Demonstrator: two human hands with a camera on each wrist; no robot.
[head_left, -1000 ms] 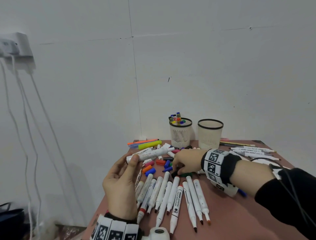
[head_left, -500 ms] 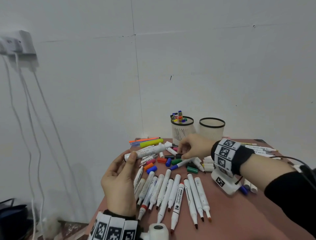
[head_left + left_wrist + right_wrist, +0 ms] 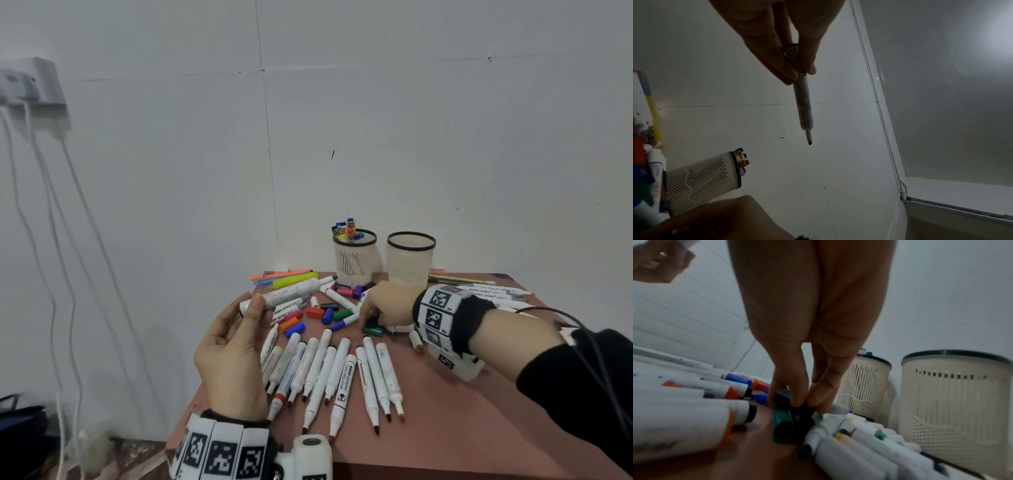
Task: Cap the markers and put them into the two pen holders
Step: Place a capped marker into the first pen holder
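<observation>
My left hand (image 3: 239, 329) holds an uncapped white marker (image 3: 287, 294) by its rear end above the table's left side; the left wrist view shows the marker (image 3: 802, 100) pinched between thumb and fingers, tip pointing away. My right hand (image 3: 380, 305) reaches down into the loose caps at mid-table and pinches a black cap (image 3: 795, 404) beside a green cap (image 3: 372, 331). Two white mesh pen holders stand at the back: the left holder (image 3: 354, 260) holds several capped markers, the right holder (image 3: 411, 260) shows nothing inside.
A fan of uncapped white markers (image 3: 342, 370) lies in front of my hands on the reddish-brown table (image 3: 462, 428). Loose coloured caps (image 3: 318, 313) are scattered mid-table. More markers (image 3: 479, 291) lie at the back right, highlighters (image 3: 294, 279) at the back left. A white wall stands close behind.
My right hand moved from near the holders back toward me and down onto the black cap beside the green one. My left hand kept holding the white marker, nearly still.
</observation>
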